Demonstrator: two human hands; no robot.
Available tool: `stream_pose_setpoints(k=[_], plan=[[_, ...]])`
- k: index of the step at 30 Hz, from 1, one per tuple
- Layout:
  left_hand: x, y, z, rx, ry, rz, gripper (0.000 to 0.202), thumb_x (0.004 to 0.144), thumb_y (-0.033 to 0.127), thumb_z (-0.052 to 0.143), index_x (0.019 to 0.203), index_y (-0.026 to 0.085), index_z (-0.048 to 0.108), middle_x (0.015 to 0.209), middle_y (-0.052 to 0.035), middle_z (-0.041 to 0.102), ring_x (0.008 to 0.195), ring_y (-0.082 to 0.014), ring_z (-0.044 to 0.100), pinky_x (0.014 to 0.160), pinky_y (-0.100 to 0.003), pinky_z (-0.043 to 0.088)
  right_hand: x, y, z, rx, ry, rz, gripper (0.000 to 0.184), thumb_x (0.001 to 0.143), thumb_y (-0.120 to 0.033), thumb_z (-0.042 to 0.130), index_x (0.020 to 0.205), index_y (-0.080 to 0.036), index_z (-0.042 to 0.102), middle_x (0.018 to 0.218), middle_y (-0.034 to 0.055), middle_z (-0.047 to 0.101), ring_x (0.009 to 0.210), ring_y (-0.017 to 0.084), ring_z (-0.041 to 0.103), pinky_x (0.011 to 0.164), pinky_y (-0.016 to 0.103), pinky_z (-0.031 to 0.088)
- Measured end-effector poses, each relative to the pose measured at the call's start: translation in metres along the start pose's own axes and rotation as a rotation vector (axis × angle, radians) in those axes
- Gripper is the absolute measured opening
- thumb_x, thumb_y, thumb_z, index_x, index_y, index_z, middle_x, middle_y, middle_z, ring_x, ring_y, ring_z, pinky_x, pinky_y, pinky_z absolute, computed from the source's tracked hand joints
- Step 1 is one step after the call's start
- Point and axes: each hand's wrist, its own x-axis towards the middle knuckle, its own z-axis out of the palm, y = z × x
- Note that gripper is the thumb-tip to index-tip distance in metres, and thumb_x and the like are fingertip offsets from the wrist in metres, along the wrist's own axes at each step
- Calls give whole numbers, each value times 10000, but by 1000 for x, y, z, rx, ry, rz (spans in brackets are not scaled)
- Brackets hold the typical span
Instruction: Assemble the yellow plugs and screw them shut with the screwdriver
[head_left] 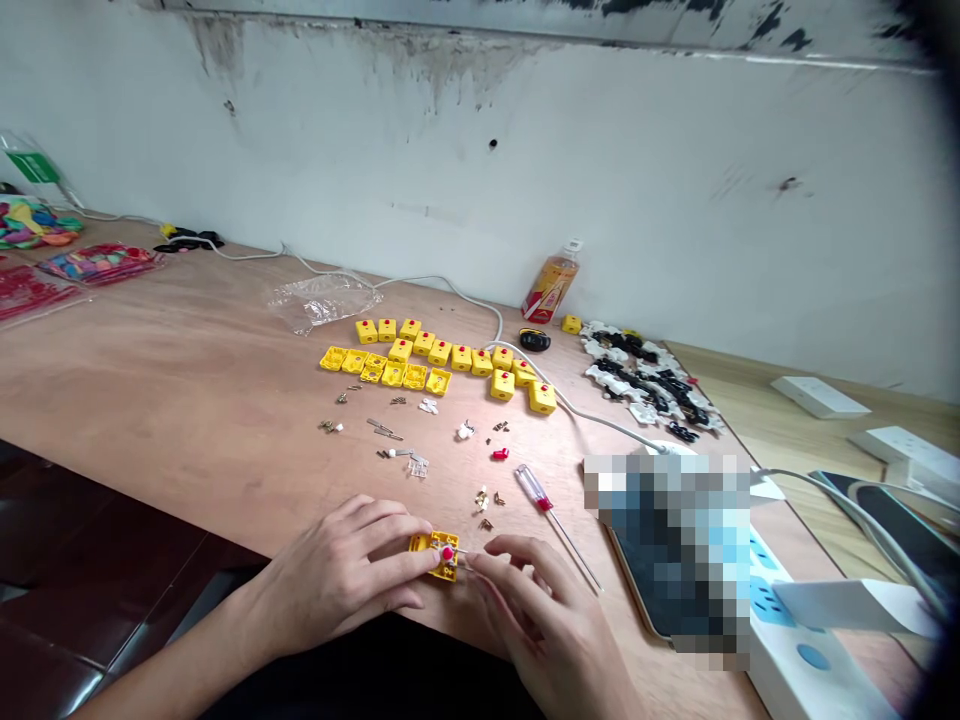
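1. The left hand [337, 580] is curling around a small yellow housing [435, 556] with a red button on top, and its thumb and fingertips are closing on the housing's left side. The housing is sitting low on the bench [187, 400], at 6 o'clock in the view.
2. The right hand [540, 610] is meeting the housing from its 3 o'clock side, with the fingertips drawn close together at its right edge. I cannot tell whether they are pinching some tiny part.
3. The housing is looking like light, stiff, hollow plastic, probably a little slick. Gripping it by the flat side walls, clear of the button, seems the safest hold.
4. A red-handled screwdriver [551, 510] is lying at 2 o'clock from the hands, and small brass bits [484, 497] are lying scattered at 12 o'clock.
5. Rows of matching yellow housings [450, 358] are standing farther up at 12 o'clock, and a heap of black and white parts [649, 385] is lying at 2 o'clock.
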Motion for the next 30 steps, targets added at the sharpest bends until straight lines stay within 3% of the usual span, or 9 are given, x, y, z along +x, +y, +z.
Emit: stream_pose_setpoints(k=[6,10,15,19,22,25,30], plan=[[3,0,3,-92,228,-271,204,1047,165,517,1206,195,642,1161,-93,699,1102,-220,644,972,-347,542,2,19,-10,-342,174,39,244,1001,-164,525,1172,-218,691,1057,94,723,914,226,727,760,346,610],[-2,-18,-4,-77,258,-347,246,1041,122,491,1207,218,644,1188,-73,677,1129,-208,628,992,-335,533,6,28,-15,-496,169,42,245,1014,-219,530,1199,-215,689,1059,102,735,873,258,686,728,402,595],[-19,-57,-34,89,181,-514,263,1059,288,508,1275,221,643,1241,-90,663,1149,-265,618,1014,-412,514,12,25,-7,-359,69,-35,277,1036,-226,487,1253,-204,657,1220,99,731,1080,272,683,876,435,596],[-17,-89,-59,55,28,-557,312,1062,369,478,1274,230,660,1255,-84,677,1145,-263,639,994,-385,514,16,21,1,-314,58,-46,235,1027,-210,508,1190,-212,677,1149,96,739,1017,265,688,840,445,596],[-1,-117,-72,56,-34,-543,303,1049,300,455,1222,213,687,1223,-80,711,1091,-241,673,951,-354,519,15,22,3,-286,94,-43,210,1023,-195,515,1160,-211,675,1099,101,724,979,245,685,798,409,600],[17,-140,-80,62,-136,-577,226,950,176,550,1088,196,728,1065,-57,764,927,-219,715,813,-306,530,11,25,1,-262,113,-22,214,1024,-198,513,1167,-218,671,1094,105,703,985,236,681,763,371,603],[30,-150,-76,83,-190,-593,180,886,120,611,990,186,742,960,-52,761,870,-214,698,759,-288,501,7,27,0,-263,117,-8,212,1022,-235,527,1168,-228,680,1098,98,691,973,231,683,753,361,611]])
